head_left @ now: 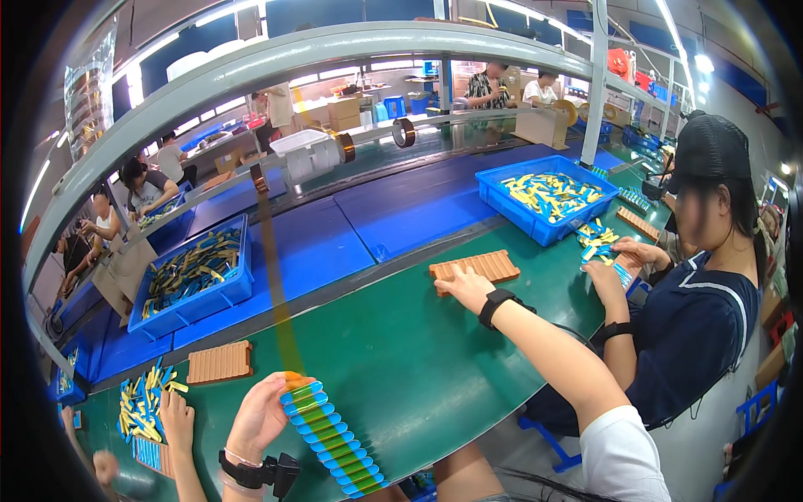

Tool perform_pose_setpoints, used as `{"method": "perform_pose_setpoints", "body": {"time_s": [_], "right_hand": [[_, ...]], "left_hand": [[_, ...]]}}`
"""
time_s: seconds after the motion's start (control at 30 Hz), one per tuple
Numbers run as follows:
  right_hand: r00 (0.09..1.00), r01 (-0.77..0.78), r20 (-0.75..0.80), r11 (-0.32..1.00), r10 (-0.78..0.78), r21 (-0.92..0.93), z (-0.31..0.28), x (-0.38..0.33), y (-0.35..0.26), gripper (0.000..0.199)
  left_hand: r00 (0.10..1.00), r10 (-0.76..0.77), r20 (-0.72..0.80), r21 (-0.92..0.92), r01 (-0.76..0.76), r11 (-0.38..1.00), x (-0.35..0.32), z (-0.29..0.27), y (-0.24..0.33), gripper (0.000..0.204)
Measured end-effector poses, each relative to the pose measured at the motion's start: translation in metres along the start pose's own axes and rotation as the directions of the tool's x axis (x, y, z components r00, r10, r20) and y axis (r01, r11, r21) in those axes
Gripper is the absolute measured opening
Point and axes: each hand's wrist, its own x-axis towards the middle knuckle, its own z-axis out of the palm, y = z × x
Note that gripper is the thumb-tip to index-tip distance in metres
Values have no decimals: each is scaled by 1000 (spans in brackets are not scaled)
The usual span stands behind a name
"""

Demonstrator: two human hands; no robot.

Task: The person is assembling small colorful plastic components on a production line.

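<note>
At desk's near edge: left hand [261, 416] grips a taped cell row [333, 435]. Right hand [465, 287], fingers flat, presses brown tray [477, 268] mid-desk

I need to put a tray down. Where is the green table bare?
The widest bare patch of the green table lies between the row of blue cells at the left hand and the brown tray under the right hand. It is crowded at the lower left, by the loose strips.
</note>
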Motion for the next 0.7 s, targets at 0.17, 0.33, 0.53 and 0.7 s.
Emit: {"method": "perform_pose_setpoints", "body": {"time_s": [0.17,0.33,0.53,0.7], "right_hand": [[990,-143,-9,989,143,-22,12,10,19,35],[988,-147,37,989,147,-20,14,4,28,49],[984,175,-136,781,-115,599,-78,-32,-70,55],[920,392,-361,408,-156,824,-165,-62,-161,42]], "left_hand": [[998,-36,42,-44,38,998,1,8,-3,22],[996,-79,43,-20,80,997,0,-10,-19,30],[947,320,-29,566,-248,786,-32,17,-5,42],[794,129,593,360,-405,841,-107,88,44,37]]}}
